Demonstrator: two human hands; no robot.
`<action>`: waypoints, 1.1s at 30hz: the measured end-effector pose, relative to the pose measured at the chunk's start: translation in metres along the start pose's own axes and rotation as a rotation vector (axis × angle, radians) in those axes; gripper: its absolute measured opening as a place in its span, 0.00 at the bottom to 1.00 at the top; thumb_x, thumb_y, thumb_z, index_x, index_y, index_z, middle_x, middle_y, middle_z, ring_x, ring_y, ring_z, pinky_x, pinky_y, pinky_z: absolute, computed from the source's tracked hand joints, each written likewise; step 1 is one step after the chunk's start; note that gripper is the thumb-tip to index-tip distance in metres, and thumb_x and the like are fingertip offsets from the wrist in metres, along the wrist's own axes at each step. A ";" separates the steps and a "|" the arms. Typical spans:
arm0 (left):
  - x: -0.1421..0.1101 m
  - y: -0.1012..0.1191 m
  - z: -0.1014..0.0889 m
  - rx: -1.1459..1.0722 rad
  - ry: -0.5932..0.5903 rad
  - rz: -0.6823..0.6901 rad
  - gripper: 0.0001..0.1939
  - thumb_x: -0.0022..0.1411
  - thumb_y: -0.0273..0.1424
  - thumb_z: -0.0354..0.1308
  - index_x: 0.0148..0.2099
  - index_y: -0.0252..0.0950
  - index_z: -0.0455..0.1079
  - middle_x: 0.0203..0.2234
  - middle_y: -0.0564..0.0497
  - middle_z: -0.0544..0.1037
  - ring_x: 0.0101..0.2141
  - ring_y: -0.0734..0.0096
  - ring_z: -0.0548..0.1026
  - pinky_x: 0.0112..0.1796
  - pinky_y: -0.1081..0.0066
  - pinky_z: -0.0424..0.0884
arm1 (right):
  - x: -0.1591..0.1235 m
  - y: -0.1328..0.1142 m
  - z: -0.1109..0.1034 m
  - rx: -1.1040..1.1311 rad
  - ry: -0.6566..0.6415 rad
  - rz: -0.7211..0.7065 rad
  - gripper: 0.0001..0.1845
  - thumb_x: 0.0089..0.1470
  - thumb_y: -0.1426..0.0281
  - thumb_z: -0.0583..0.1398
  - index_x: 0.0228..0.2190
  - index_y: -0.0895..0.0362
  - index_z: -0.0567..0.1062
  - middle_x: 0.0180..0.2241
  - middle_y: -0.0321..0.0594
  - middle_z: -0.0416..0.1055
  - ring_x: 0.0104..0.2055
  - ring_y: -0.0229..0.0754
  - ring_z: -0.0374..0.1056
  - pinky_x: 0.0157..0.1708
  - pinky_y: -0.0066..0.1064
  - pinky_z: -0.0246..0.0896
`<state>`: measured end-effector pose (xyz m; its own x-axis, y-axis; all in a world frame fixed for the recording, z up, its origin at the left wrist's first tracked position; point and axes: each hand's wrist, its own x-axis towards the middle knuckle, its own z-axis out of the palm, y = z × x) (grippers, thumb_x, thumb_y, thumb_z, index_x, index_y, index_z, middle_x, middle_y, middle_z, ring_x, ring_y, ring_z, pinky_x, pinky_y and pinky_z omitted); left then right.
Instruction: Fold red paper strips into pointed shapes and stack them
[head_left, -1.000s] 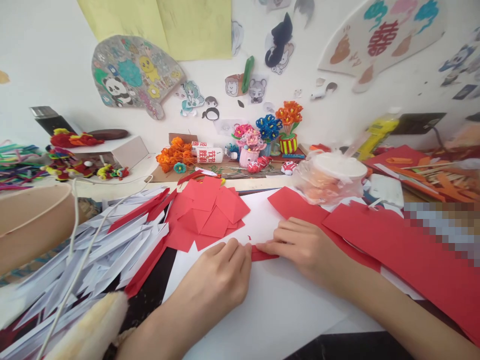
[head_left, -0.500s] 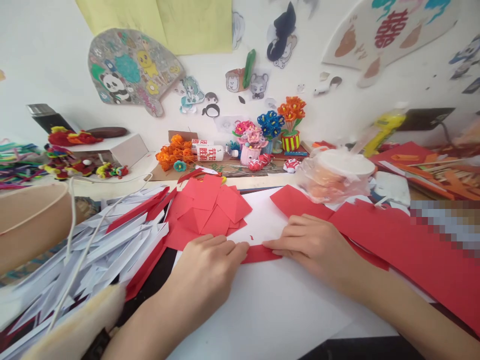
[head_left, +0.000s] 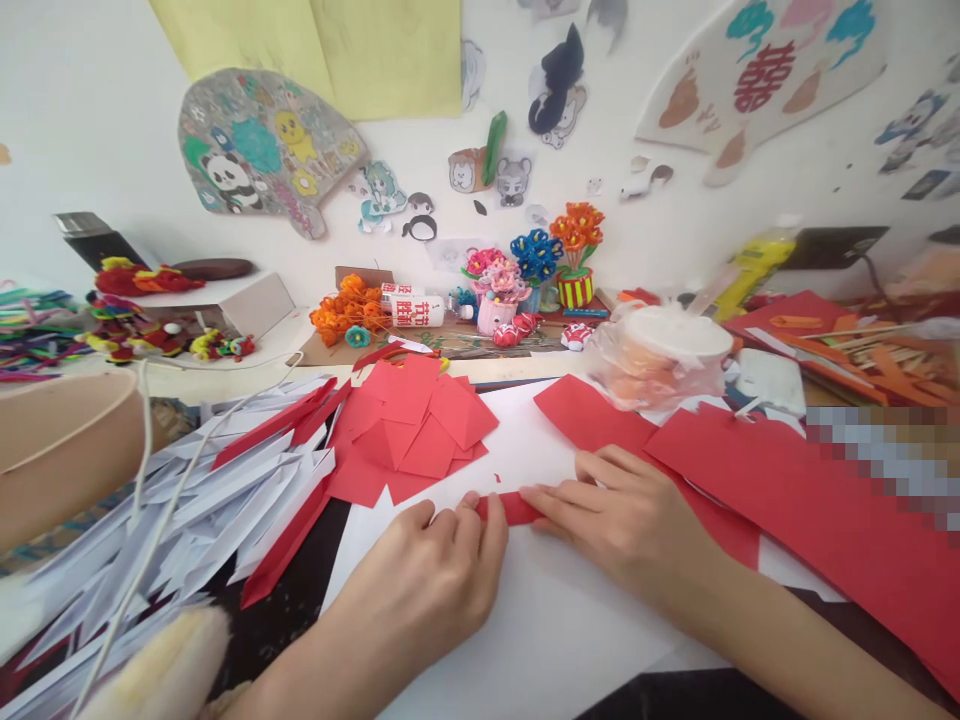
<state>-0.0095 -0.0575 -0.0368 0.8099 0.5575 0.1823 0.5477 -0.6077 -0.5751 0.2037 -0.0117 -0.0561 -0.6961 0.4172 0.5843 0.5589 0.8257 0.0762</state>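
Observation:
A small folded strip of red paper (head_left: 514, 508) lies on a white sheet (head_left: 555, 630) in front of me. My left hand (head_left: 431, 575) has its fingers curled on the strip's left end. My right hand (head_left: 626, 520) presses flat-fingered on its right end. A pile of folded red paper squares (head_left: 412, 430) sits just beyond the left hand. Long red paper sheets (head_left: 795, 500) stretch out under and past my right wrist.
A heap of white and red paper strips (head_left: 187, 500) with a white cord fills the left. A bagged cup (head_left: 664, 355) stands at the back right. Pipe-cleaner flowers (head_left: 540, 265), a glue bottle (head_left: 416, 310) and a tan bowl (head_left: 64, 440) line the back and left.
The exposed red strip looks shorter now as both hands have closed in on it. My left hand's fingers have curled over its left end.

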 end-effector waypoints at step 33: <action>0.012 -0.033 -0.003 -0.885 -0.149 -0.454 0.09 0.56 0.21 0.52 0.34 0.36 0.72 0.29 0.51 0.76 0.31 0.71 0.72 0.29 0.75 0.63 | 0.033 0.010 -0.011 0.485 -0.447 0.259 0.08 0.54 0.79 0.56 0.33 0.58 0.73 0.28 0.36 0.71 0.31 0.37 0.66 0.29 0.27 0.55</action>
<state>-0.0174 -0.0321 -0.0136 0.4847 0.8688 0.1010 0.8057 -0.4885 0.3351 0.1912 0.0059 -0.0268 -0.7445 0.6528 0.1398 0.5396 0.7118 -0.4497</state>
